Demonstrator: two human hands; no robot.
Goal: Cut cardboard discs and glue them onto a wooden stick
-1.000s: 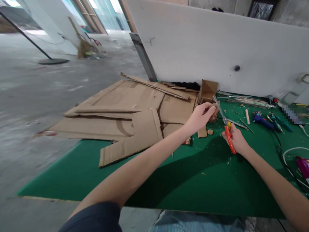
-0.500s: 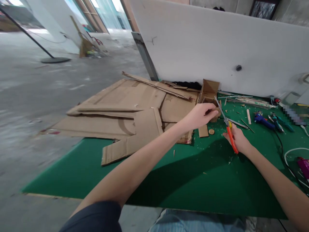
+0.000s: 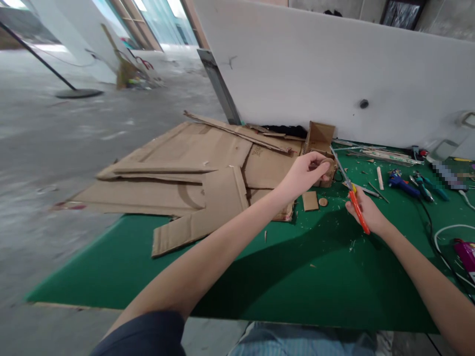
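Note:
My left hand (image 3: 308, 172) pinches a small piece of cardboard (image 3: 328, 167) with a rounded edge, in front of a small open cardboard box (image 3: 321, 133). In my right hand (image 3: 367, 209) are scissors (image 3: 357, 211) with orange and yellow handles, their blades pointing up and away, close to the held piece. The blades look nearly closed. Below my left hand, a small cardboard rectangle (image 3: 310, 200) and a small round disc (image 3: 323, 202) lie side by side on the green tabletop (image 3: 289, 282).
Large flattened cardboard sheets (image 3: 222, 190) cover the left part of the table. To the right lie a blue glue gun (image 3: 403, 184), pliers (image 3: 423, 188), thin sticks (image 3: 386, 156) and a purple object (image 3: 465, 254) beside cables. A white panel (image 3: 315, 69) stands behind.
My left hand has drawn slightly left, and the piece it holds has moved a little away from the scissor blades. The view has shifted slightly. Both hands keep their hold.

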